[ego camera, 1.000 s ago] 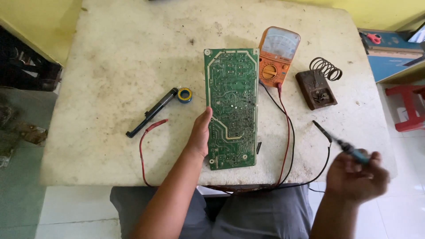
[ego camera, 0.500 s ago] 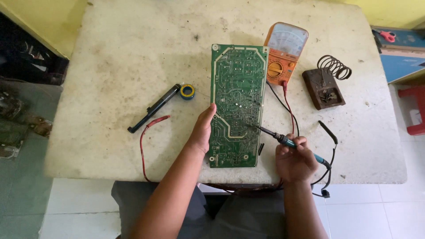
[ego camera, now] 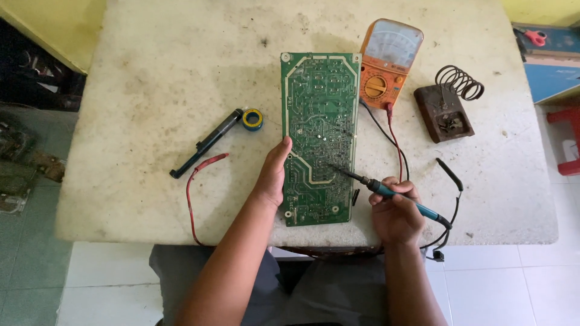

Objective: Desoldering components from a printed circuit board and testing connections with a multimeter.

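A long green circuit board [ego camera: 318, 127] lies solder side up in the middle of a worn white table [ego camera: 151, 90]. My left hand [ego camera: 275, 172] rests flat against the board's lower left edge, steadying it. My right hand [ego camera: 396, 208] grips a blue-handled soldering iron [ego camera: 399, 196] like a pen, near the board's lower right. The iron's tip touches the board just below its middle. Its black cord loops off to the right.
An orange multimeter [ego camera: 386, 60] sits at the board's upper right, with black and red leads trailing down. A brown iron stand with a wire coil [ego camera: 450, 102] is further right. A black desoldering pump [ego camera: 208, 142] and a solder spool [ego camera: 252, 119] lie left, a red probe lead [ego camera: 199, 175] below them.
My right hand has brought the soldering iron from the table's right side over to the board, and its tip now touches the board. My left hand has stayed on the board's edge.
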